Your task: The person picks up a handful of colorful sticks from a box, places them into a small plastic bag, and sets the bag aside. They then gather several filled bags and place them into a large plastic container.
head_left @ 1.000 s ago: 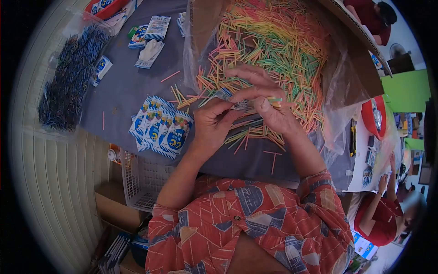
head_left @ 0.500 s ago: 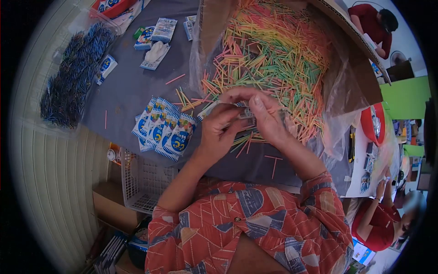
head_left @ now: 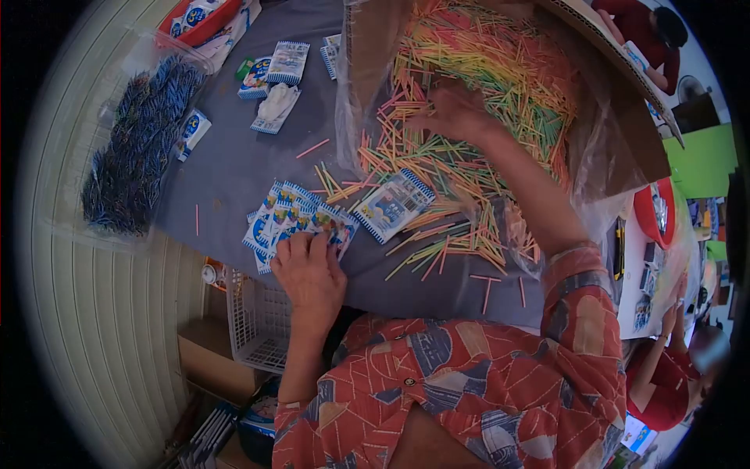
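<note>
On the near edge of a fanned pile of blue-and-white printed packets (head_left: 275,209) rests my left hand (head_left: 307,270), its fingers a little apart and bent, fingertips touching the packets. My right hand (head_left: 461,112) reaches over the heap of thin coloured sticks (head_left: 500,70) in the cardboard box, thumb and fingers apart. It is slightly blurred, and its fingertips lie among pink and green sticks. Between the hands, a single packet (head_left: 394,205) with a see-through section lies on the table beside loose sticks.
A clear tray of dark blue twisted strands (head_left: 144,141) stands at the left. Behind are more packets (head_left: 287,62), a crumpled white wad (head_left: 277,102) and a red basket (head_left: 201,19). The cardboard box flap (head_left: 625,148) rises at the right. People in red work beyond.
My hands, together over the middle before, have parted. The left moved down-left to the packet pile and the right up into the sticks. The single packet now lies in full view.
</note>
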### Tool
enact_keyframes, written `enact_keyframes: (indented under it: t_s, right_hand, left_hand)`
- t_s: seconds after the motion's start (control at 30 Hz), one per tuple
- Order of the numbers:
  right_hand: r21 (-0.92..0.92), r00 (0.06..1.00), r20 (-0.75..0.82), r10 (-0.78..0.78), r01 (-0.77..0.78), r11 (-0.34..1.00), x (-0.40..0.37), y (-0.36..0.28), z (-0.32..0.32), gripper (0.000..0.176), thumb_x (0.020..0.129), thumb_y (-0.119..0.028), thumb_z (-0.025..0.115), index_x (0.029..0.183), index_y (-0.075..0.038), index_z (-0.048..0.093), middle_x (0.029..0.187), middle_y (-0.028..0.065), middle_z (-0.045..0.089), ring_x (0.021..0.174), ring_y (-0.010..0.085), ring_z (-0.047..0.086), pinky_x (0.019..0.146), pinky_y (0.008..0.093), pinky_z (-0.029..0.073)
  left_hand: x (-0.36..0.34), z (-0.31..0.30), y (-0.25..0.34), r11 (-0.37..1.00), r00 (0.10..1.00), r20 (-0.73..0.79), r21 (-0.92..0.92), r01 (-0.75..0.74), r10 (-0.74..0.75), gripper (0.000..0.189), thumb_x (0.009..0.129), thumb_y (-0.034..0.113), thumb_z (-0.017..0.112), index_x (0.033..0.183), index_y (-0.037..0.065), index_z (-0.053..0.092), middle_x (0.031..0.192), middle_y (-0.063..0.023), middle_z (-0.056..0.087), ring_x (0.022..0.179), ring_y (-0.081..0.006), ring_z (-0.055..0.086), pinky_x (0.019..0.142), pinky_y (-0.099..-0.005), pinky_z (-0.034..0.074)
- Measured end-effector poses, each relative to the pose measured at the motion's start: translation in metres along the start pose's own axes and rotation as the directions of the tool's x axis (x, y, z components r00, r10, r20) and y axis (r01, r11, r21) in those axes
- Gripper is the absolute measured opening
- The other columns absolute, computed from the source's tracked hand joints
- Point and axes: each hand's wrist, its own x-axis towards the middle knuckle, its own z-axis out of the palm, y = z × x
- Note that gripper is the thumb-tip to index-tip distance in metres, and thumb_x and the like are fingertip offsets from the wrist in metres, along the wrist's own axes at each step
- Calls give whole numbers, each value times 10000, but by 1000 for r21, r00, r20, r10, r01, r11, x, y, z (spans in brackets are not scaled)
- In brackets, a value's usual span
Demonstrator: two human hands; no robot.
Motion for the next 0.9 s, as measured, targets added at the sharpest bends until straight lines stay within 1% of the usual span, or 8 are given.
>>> enact_keyframes:
  t_s: [0.17,0.27,0.33,0.47,0.67,0.73,0.77,0.9]
  right_hand:
    - [41,962,-171,212,-208,977,37,-15,43,541,819,-491,656,1167,-78,690,1342,171,555,1341,393,398,947,683,350]
    - [-46,971,-103,215,-221,974,52,-19,36,415,833,-325,620,1167,-88,689,1323,178,568,1328,372,428,973,623,373]
    - [-208,979,12,205,-198,958,57,-25,28,333,818,-202,576,1100,-83,709,1267,162,610,1225,326,545,948,504,444]
    - [-234,968,242,66,-8,972,53,-22,13,310,820,-165,564,1073,-59,709,1234,158,635,1069,291,644,888,399,497]
    - [232,865,-476,-157,296,927,30,53,55,356,816,-118,545,1150,-31,635,1092,139,700,943,276,682,784,448,527]
    - [878,948,-301,106,232,419,-18,49,26,317,852,-130,527,1145,-63,627,778,35,662,669,176,619,590,380,495]
    - [992,996,21,89,-32,122,-26,68,31,245,869,-152,576,1092,-102,666,611,-62,483,488,71,404,458,273,355]
    - [992,982,-4,189,28,-123,-58,41,28,166,896,-146,665,1032,-53,687,540,-84,365,436,40,262,427,242,200]
  left_hand:
    - [3,-7,5,997,996,-68,50,67,-64,314,824,136,677,1136,107,668,1083,-97,551,1040,-312,485,878,-488,338]
    - [21,-15,29,983,965,-209,120,-137,160,331,813,160,692,1138,108,662,1087,-99,547,1033,-317,486,898,-500,334]
    - [35,-10,53,936,942,-49,-113,-334,331,381,784,153,719,1146,63,639,1096,-119,554,1031,-315,497,912,-474,343]
    - [47,59,74,933,931,63,2,-360,359,292,748,117,697,1007,-9,651,1022,-129,560,939,-300,542,790,-434,450]
    - [38,67,65,911,917,-85,-106,-398,391,199,733,43,641,917,-28,669,901,-133,568,827,-289,579,650,-404,514]
    - [39,62,62,876,906,-120,-233,-423,405,199,727,37,643,915,-21,675,888,-133,574,841,-299,584,672,-411,519]
    - [39,59,62,875,920,-125,-286,-391,371,180,739,34,648,910,-13,678,877,-133,584,851,-310,591,682,-409,518]
    - [44,48,61,853,951,-80,-426,-302,297,90,776,48,681,851,-1,674,869,-123,611,873,-331,603,726,-423,507]
